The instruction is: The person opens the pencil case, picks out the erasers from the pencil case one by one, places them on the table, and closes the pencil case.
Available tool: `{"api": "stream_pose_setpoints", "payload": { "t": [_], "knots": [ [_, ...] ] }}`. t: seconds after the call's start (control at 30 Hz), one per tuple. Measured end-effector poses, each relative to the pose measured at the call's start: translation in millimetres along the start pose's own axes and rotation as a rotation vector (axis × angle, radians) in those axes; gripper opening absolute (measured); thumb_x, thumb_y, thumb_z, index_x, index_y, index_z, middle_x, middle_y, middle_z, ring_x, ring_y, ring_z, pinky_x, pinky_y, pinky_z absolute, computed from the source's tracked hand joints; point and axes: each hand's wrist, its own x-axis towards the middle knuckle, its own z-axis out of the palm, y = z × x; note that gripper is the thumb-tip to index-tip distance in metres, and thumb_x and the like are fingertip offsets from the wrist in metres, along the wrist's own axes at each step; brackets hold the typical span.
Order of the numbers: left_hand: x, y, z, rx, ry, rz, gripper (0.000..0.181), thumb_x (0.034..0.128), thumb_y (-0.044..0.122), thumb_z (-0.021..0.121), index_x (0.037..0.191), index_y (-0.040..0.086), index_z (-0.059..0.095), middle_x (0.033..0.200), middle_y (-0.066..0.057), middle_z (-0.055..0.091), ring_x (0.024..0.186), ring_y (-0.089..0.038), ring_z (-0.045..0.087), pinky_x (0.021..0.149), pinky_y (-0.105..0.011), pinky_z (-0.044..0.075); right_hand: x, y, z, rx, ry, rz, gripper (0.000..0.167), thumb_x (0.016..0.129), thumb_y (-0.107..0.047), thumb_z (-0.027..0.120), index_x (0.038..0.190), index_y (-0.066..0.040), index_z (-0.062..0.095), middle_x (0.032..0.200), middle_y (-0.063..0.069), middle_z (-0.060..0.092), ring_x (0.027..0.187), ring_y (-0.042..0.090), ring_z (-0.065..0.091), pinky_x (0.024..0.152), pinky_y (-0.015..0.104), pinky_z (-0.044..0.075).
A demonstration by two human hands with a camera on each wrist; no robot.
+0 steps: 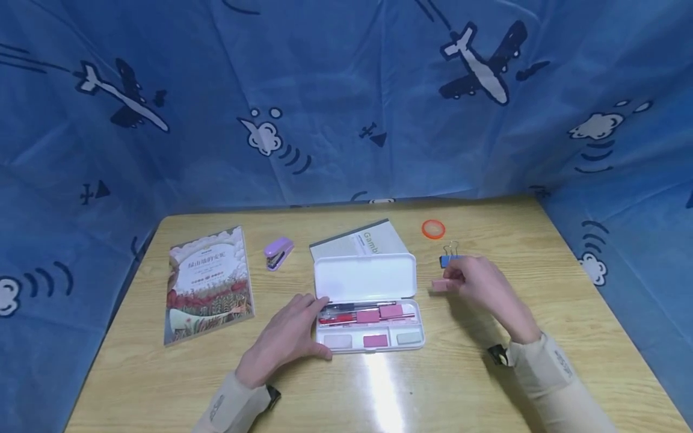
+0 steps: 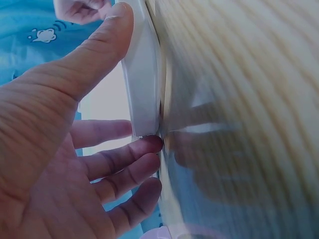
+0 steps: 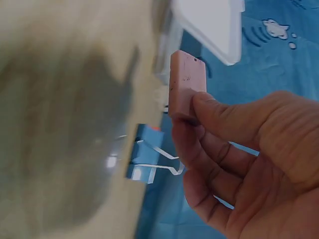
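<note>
1. Far left, a paperback book with a pale cover of red flowers (image 1: pixel 208 288) lies flat on the light wood-grain table (image 1: pixel 460 391).
2. Next, a small purple plastic stapler (image 1: pixel 279 249) sits near the book.
3. The left hand (image 1: pixel 287 334) grips the left end of the case, thumb against its front edge and index finger near the hinge.
4. A grey-covered notebook with a dark spine (image 1: pixel 354 243) lies behind the case.
5. The white rectangular pencil case (image 1: pixel 366 278) stands with its lid raised; its long compartment holds pens and two pink blocks, its three front compartments one small block each.
6. Beyond its right side lies a round, translucent orange-red disc (image 1: pixel 433 229).
7. A pink rectangular block (image 1: pixel 440 285) is right of the case, pinched between the thumb and fingers of the right hand (image 1: pixel 489 291).
8. A blue metal binder clip with silver handles (image 1: pixel 449 261) is just behind that block, partly hidden by the hand.
</note>
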Motion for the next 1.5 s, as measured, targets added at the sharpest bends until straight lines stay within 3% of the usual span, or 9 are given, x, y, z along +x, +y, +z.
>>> {"api": "stream_pose_setpoints", "payload": {
  "t": [0.23,0.43,0.63,0.83,0.97,1.1,1.23,1.33,1.5],
  "knots": [
    [1.3,-0.9,1.0,0.002,-0.009,-0.006,0.111,0.0569,0.059,0.092,0.148,0.010,0.051,0.127,-0.006,0.061,0.113,-0.021,0.054,0.104,-0.043,0.050,0.9,8,9,-0.034,-0.068,0.019,0.016,0.085,-0.025,0.082,0.077,-0.015,0.073,0.073,-0.004,0.070,0.068,0.014,0.061,0.066,0.040,0.053],
    [0.4,-0.9,1.3,-0.013,-0.019,-0.008,0.110,0.0586,0.059,0.091,0.148,0.011,0.050,0.128,-0.006,0.060,0.111,-0.021,0.053,0.104,-0.044,0.050,5.1,11,14,-0.026,-0.096,0.024,0.018,0.084,-0.028,0.083,0.080,-0.012,0.076,0.073,-0.003,0.071,0.068,0.012,0.060,0.066,0.037,0.053],
    [-0.2,-0.6,0.5,-0.014,-0.011,-0.006,0.110,0.0589,0.058,0.092,0.149,0.010,0.050,0.130,-0.008,0.060,0.113,-0.022,0.054,0.104,-0.045,0.050,10.8,11,17,-0.047,-0.095,0.016,0.008,0.085,-0.015,0.080,0.084,-0.007,0.079,0.079,0.004,0.075,0.072,0.015,0.064,0.068,0.039,0.057],
    [-0.2,-0.3,1.6,0.019,-0.009,-0.007,0.110,0.0593,0.059,0.091,0.149,0.011,0.050,0.128,-0.007,0.060,0.110,-0.021,0.054,0.102,-0.043,0.051,13.7,10,18,-0.107,-0.125,0.065,0.003,0.086,-0.015,0.078,0.086,-0.013,0.080,0.083,0.001,0.075,0.068,0.013,0.058,0.058,0.034,0.049],
    [-0.3,-0.1,1.4,0.016,-0.010,-0.011,0.109,0.0596,0.059,0.091,0.148,0.011,0.050,0.127,-0.006,0.061,0.109,-0.020,0.053,0.101,-0.042,0.051,12.1,6,16,-0.113,-0.078,0.069,0.007,0.086,-0.023,0.078,0.087,-0.016,0.078,0.086,0.002,0.075,0.072,0.019,0.063,0.058,0.038,0.049],
    [-0.3,0.0,1.3,0.011,-0.011,-0.007,0.109,0.0597,0.058,0.091,0.148,0.012,0.050,0.127,-0.006,0.061,0.109,-0.020,0.054,0.101,-0.042,0.051,7.6,-9,16,-0.071,0.024,-0.004,0.014,0.085,-0.021,0.075,0.096,-0.012,0.077,0.097,0.008,0.077,0.086,0.028,0.071,0.069,0.047,0.056],
    [-0.4,-0.2,0.8,0.007,-0.005,-0.001,0.109,0.0592,0.058,0.091,0.148,0.011,0.050,0.127,-0.006,0.061,0.110,-0.020,0.054,0.101,-0.042,0.051,4.7,-32,20,-0.039,0.081,-0.113,0.016,0.084,-0.013,0.074,0.099,-0.011,0.078,0.091,0.005,0.077,0.080,0.021,0.070,0.069,0.041,0.057],
    [-0.6,-0.1,0.1,-0.001,-0.004,0.000,0.109,0.0588,0.058,0.092,0.148,0.011,0.050,0.127,-0.006,0.061,0.110,-0.021,0.054,0.101,-0.043,0.051,4.6,-54,27,-0.038,0.053,-0.176,0.015,0.084,-0.014,0.078,0.098,-0.013,0.079,0.086,0.000,0.076,0.078,0.015,0.068,0.068,0.036,0.056],
    [-0.2,2.4,0.0,0.001,-0.019,-0.007,0.108,0.0600,0.057,0.092,0.148,0.011,0.050,0.128,-0.006,0.060,0.110,-0.021,0.053,0.101,-0.043,0.051,6.0,-88,46,-0.080,-0.076,-0.261,0.013,0.083,-0.018,0.083,0.095,-0.020,0.081,0.086,-0.008,0.076,0.077,0.008,0.062,0.066,0.027,0.051]
  ]
}}
